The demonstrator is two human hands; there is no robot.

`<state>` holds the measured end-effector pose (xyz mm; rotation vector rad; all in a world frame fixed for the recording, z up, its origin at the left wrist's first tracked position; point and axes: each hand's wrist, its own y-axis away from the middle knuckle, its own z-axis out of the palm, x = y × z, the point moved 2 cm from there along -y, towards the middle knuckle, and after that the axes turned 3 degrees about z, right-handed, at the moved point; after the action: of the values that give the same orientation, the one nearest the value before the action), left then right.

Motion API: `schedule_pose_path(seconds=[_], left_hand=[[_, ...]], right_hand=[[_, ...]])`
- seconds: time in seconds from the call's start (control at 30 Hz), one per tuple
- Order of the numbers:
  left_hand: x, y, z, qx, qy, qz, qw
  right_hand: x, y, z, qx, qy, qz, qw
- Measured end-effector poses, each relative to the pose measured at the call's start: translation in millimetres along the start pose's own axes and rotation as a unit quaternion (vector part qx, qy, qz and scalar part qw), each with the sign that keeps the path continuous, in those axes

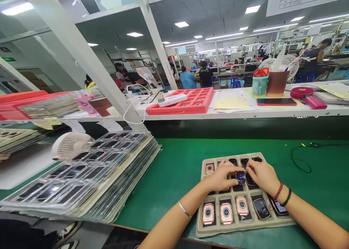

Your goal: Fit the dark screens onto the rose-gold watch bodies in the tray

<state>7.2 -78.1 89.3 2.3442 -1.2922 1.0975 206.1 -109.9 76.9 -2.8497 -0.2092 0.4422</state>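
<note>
A beige molded tray (200, 220) lies on the green bench top, its compartments holding several smartwatch bodies. In the front row, some rose-gold watches (208, 213) lie back side up, while a dark-screened watch (261, 207) faces up. My left hand (224, 177) is closed, thumb and index finger gripping the sides of a smartwatch (240, 177) with a lit screen, over the middle row. My right hand (262, 174) reaches in from the other side with its fingertips pinched together at that watch's upper right edge; whether they hold anything is hidden.
A tall stack of clear plastic trays (109, 169) with dark screens stands at the left, beside a white fan (71, 146). On the shelf above sit a red tray (201, 100), a phone (276, 102) and cups. A thin black cable (300, 161) lies at the right. People work farther back.
</note>
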Motion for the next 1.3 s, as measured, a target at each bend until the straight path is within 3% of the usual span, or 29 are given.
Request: schedule_pose_path(seconds=[0.1, 0.17, 0.23, 0.33, 0.43, 0.53, 0.6, 0.67, 0.77, 0.9, 1.17, 1.23, 1.3], left_hand=[[7, 1, 1.6, -0.010, -0.074, 0.001, 0.997], [9, 2, 2.9, -0.013, -0.098, 0.010, 0.995], [11, 3, 3.3, -0.011, -0.106, 0.017, 0.994], [11, 3, 1.9, 0.007, -0.103, 0.010, 0.995], [10, 2, -1.1, 0.030, -0.087, 0.003, 0.996], [8, 2, -4.6, 0.044, -0.036, 0.009, 0.998], [7, 2, -6.3, 0.032, 0.032, 0.007, 0.999], [5, 4, -6.8, 0.014, 0.115, -0.002, 0.993], [2, 6, -3.9, -0.003, 0.249, -0.037, 0.968], [0, 6, 3.7, -0.022, 0.362, -0.091, 0.927], [1, 1, 1.9, 0.000, 0.339, -0.069, 0.938], [9, 3, 2.7, -0.011, 0.271, -0.059, 0.961], [22, 7, 7.0, -0.039, 0.139, -0.017, 0.989]], right_hand=[[5, -2, -20, 0.025, -0.050, 0.029, 0.998], [2, 0, -34, 0.007, -0.110, 0.012, 0.994], [-9, 7, -42, -0.075, -0.152, -0.049, 0.984], [-27, 25, -41, -0.219, -0.107, -0.149, 0.958], [-35, 35, -38, -0.272, -0.088, -0.186, 0.940], [-35, 31, -35, -0.316, -0.219, -0.176, 0.906], [-30, 22, -30, -0.298, -0.311, -0.128, 0.893], [-22, 12, -20, -0.223, -0.359, -0.062, 0.904], [-9, 2, -3, -0.114, -0.351, 0.005, 0.929], [-2, 0, 9, -0.067, -0.309, 0.012, 0.949], [-5, 2, 6, -0.043, -0.278, 0.001, 0.960], [-6, 3, 5, -0.034, -0.258, -0.005, 0.966], [-5, 2, 5, -0.022, -0.238, -0.002, 0.971]])
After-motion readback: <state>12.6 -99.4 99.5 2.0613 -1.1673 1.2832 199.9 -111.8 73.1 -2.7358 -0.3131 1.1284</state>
